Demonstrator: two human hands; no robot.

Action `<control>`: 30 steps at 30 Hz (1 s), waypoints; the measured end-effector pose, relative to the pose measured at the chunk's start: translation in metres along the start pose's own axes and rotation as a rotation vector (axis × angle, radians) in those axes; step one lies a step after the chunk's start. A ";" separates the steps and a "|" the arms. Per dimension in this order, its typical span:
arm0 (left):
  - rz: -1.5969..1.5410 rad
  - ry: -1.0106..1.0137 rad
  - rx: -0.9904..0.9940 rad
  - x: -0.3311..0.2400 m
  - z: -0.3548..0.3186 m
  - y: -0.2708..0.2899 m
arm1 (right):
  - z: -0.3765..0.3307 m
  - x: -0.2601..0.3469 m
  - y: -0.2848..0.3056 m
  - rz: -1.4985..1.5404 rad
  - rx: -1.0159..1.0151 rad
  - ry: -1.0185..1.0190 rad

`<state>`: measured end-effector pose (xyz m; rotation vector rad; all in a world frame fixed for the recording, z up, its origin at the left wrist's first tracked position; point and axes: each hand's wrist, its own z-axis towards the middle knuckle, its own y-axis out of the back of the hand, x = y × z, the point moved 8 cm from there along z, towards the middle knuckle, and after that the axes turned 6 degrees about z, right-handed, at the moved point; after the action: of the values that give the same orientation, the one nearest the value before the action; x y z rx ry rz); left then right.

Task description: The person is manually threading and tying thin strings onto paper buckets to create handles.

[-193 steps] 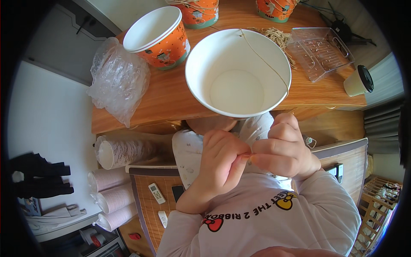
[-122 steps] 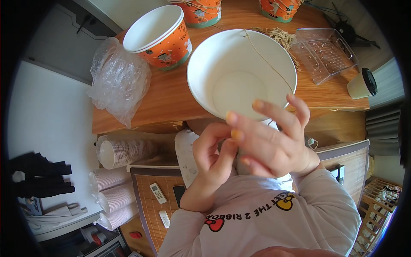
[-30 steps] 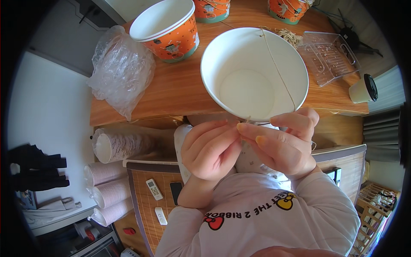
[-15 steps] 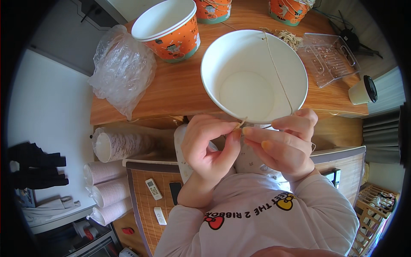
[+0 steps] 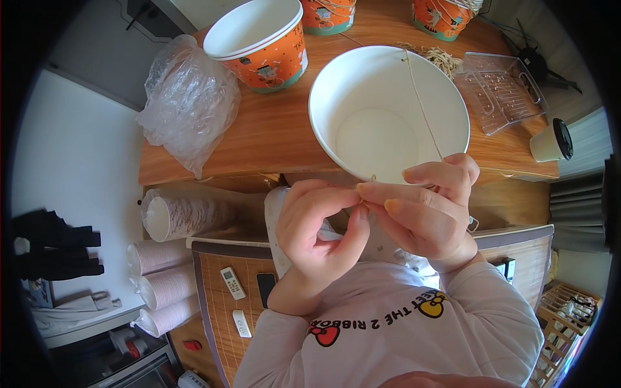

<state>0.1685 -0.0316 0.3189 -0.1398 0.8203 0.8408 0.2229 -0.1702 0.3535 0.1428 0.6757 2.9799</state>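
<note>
A large white paper bucket lies tilted at the table's near edge, its open mouth facing me. Thin tan twine runs from a knot at the far rim across the mouth to my right hand. Just below the near rim, my left hand pinches a short piece of the twine between thumb and forefinger. My right hand meets it there, fingertips pressed against the left ones, with the twine passing under its curled fingers. A small twine end pokes up at the near rim; the fingers hide the rest.
Orange printed buckets stand farther back on the wooden table. A crumpled plastic bag lies left; loose twine, a clear tray and a lidded cup are right. Stacked white cups lie below left.
My right fingertips have shifted left and now touch my left fingertips over the twine. The twine end between them shows less. The whole view has shifted slightly.
</note>
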 end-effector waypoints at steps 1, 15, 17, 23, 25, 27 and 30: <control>0.002 0.001 0.007 -0.001 0.000 0.000 | 0.000 -0.001 0.000 -0.001 -0.001 -0.003; 0.176 -0.110 -0.036 -0.011 0.001 0.008 | 0.003 0.000 0.003 0.080 0.055 -0.146; 0.177 -0.112 -0.033 -0.011 0.001 0.008 | 0.004 0.001 0.003 0.072 0.045 -0.148; 0.173 -0.130 -0.019 -0.014 0.002 0.005 | 0.003 0.000 0.005 0.067 0.032 -0.149; 0.106 -0.068 -0.016 -0.011 0.003 0.005 | 0.003 0.000 0.003 0.063 0.036 -0.147; 0.078 -0.053 -0.001 -0.009 0.003 0.004 | 0.001 -0.001 0.003 0.039 0.002 -0.122; 0.037 -0.017 0.014 -0.006 0.003 0.002 | -0.002 -0.001 0.002 0.029 -0.027 -0.102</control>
<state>0.1663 -0.0322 0.3257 -0.1055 0.8150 0.8698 0.2238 -0.1730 0.3522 0.3032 0.6263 2.9829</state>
